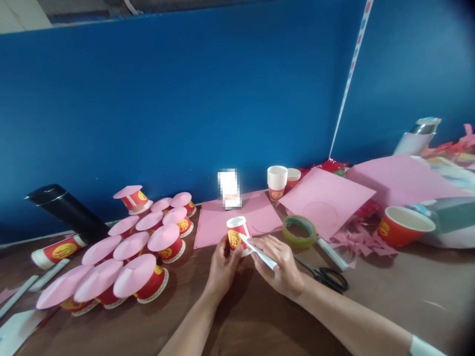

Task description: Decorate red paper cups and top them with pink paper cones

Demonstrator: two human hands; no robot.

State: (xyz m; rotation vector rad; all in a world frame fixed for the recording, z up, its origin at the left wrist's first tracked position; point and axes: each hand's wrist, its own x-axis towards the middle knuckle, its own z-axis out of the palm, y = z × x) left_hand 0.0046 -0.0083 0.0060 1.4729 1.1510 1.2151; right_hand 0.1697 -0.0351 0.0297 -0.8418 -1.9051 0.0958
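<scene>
A small red and white paper cup (pixel 234 236) with a yellow pattern is held at the centre, over the near edge of a pink sheet (pixel 213 225). My left hand (pixel 222 267) is closed around the cup's lower left side. Closed around a white pen-like tool (pixel 264 256), my right hand (pixel 279 262) is at the cup's right side. The tool's tip meets or nearly meets the cup wall beside a white strip.
Several cups with pink cone tops (pixel 135 277) stand at left, near a black bottle (pixel 70 210). At right are green tape (pixel 299 231), scissors (pixel 330 278), stacked cups (pixel 277 180), pink sheets (pixel 326 198), paper scraps (pixel 365 240) and a larger red cup (pixel 404 227).
</scene>
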